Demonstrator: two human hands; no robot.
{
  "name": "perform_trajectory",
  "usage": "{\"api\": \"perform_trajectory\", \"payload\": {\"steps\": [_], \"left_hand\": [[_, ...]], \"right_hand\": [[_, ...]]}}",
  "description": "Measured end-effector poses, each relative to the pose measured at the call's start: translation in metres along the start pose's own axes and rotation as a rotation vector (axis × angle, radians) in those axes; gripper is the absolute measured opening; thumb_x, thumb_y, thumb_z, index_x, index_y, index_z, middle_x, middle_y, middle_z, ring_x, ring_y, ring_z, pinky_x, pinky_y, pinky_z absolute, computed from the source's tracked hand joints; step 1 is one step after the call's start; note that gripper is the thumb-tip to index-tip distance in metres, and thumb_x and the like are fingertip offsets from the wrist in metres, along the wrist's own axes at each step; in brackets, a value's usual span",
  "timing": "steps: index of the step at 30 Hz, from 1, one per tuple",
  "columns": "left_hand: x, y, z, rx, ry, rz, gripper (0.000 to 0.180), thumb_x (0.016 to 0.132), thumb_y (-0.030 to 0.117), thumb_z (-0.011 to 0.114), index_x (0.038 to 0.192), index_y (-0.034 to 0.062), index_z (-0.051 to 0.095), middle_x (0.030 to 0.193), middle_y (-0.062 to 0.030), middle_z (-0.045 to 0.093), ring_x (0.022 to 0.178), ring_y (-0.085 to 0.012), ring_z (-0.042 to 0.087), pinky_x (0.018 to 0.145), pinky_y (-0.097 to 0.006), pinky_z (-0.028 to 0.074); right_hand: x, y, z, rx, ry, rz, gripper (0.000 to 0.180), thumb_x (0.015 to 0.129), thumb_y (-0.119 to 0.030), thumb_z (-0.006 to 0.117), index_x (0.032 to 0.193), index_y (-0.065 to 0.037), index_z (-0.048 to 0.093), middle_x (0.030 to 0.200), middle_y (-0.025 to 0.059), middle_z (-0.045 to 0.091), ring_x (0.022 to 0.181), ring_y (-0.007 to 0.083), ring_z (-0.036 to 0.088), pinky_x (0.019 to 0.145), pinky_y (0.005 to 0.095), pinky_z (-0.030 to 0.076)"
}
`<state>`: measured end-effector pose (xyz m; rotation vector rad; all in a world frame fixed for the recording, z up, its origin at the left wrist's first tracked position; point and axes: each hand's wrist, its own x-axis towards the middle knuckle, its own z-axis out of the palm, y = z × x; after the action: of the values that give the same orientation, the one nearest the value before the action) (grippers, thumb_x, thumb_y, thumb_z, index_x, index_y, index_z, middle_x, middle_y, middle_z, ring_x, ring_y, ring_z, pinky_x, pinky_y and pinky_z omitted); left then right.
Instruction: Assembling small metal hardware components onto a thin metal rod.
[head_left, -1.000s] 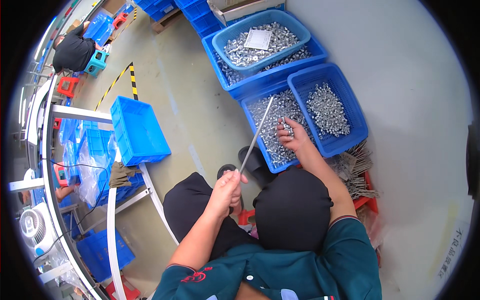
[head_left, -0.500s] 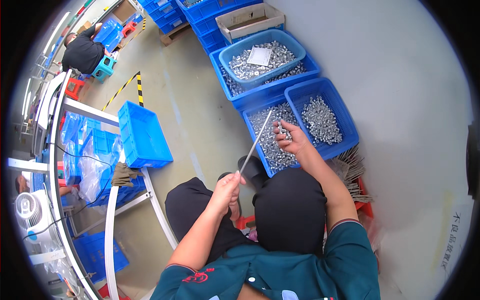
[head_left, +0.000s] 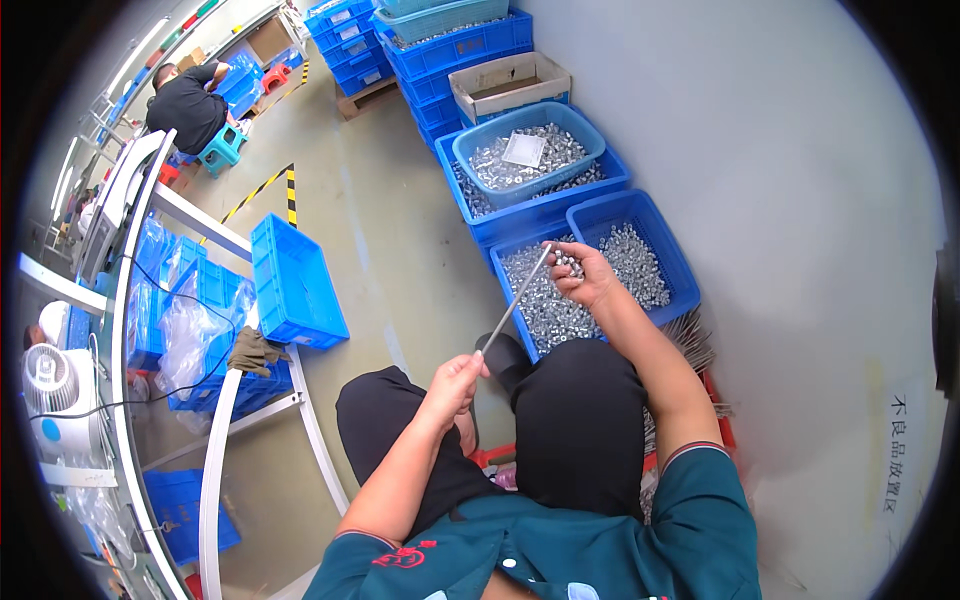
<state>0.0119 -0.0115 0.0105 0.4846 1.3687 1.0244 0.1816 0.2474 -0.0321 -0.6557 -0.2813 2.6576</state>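
Observation:
My left hand (head_left: 455, 387) is closed round the lower end of a thin metal rod (head_left: 513, 304), which slants up and to the right. At the rod's upper tip are the thumb and fingertips of my right hand (head_left: 596, 278). Several small silver nuts (head_left: 568, 265) lie in the curled fingers of that hand; whether one sits on the rod's tip is too small to tell. Below both hands stands a blue crate (head_left: 497, 268) with a heap of loose silver nuts (head_left: 548, 312). A blue mesh basket (head_left: 688, 296) of similar nuts adjoins it on the right.
Farther off, a light-blue basket (head_left: 592, 128) of metal parts rests on another blue crate (head_left: 480, 226). Thin rods (head_left: 690, 338) lie bundled by my right knee. Left are a white frame (head_left: 212, 470), an empty blue crate (head_left: 300, 290) and a fan (head_left: 52, 375). A person (head_left: 188, 108) sits far left.
My right hand has come to the rod's upper tip, where before a gap showed between them. The head view has shifted slightly. Both hands keep their hold.

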Motion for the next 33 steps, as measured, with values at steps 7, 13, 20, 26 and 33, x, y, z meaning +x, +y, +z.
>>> {"api": "perform_trajectory", "payload": {"steps": [7,13,20,26,33], "left_hand": [[-0.005,-0.001,-0.004,0.043,-0.001,0.032,0.033,0.091,0.038,0.046,0.08,0.0076,0.05,0.047,0.0078,0.028,0.035,-0.0022,0.017,0.033,-0.02,0.013],[-0.01,0.005,-0.004,0.028,-0.014,0.069,0.032,0.091,0.037,0.046,0.08,0.0076,0.05,0.047,0.0078,0.028,0.036,-0.002,0.017,0.034,-0.02,0.012],[-0.011,0.005,-0.01,0.027,-0.047,0.139,0.032,0.091,0.037,0.046,0.079,0.007,0.051,0.048,0.008,0.028,0.037,-0.002,0.017,0.035,-0.02,0.012],[-0.012,0.006,-0.013,-0.005,-0.052,0.189,0.033,0.091,0.037,0.047,0.08,0.0066,0.051,0.048,0.008,0.028,0.037,-0.002,0.017,0.035,-0.02,0.012],[-0.011,0.007,-0.017,-0.03,-0.066,0.205,0.033,0.091,0.037,0.047,0.079,0.0067,0.051,0.048,0.0079,0.028,0.038,-0.0018,0.018,0.035,-0.019,0.013]], "right_hand": [[-0.004,-0.002,0.013,-0.144,0.09,-0.103,0.014,0.085,-0.017,0.053,0.093,-0.006,0.053,0.073,0.0021,0.051,0.052,0.0059,0.042,0.035,0.0153,0.026],[-0.011,-0.012,0.032,-0.184,0.097,-0.073,0.017,0.089,-0.026,0.051,0.089,-0.009,0.052,0.07,0.0002,0.048,0.049,0.0056,0.038,0.036,0.0156,0.024],[-0.014,-0.016,0.07,-0.241,0.2,-0.106,0.019,0.089,-0.022,0.051,0.094,-0.004,0.053,0.066,0.0018,0.043,0.052,0.0062,0.04,0.035,0.0163,0.025],[-0.02,-0.019,0.091,-0.338,0.219,-0.118,0.017,0.087,-0.02,0.053,0.093,-0.004,0.053,0.068,-0.0001,0.046,0.049,0.0051,0.04,0.035,0.0163,0.025],[-0.029,-0.02,0.117,-0.414,0.236,-0.205,0.02,0.084,-0.026,0.06,0.097,-0.011,0.056,0.068,-0.0018,0.046,0.049,0.0038,0.038,0.037,0.0153,0.024]]}}
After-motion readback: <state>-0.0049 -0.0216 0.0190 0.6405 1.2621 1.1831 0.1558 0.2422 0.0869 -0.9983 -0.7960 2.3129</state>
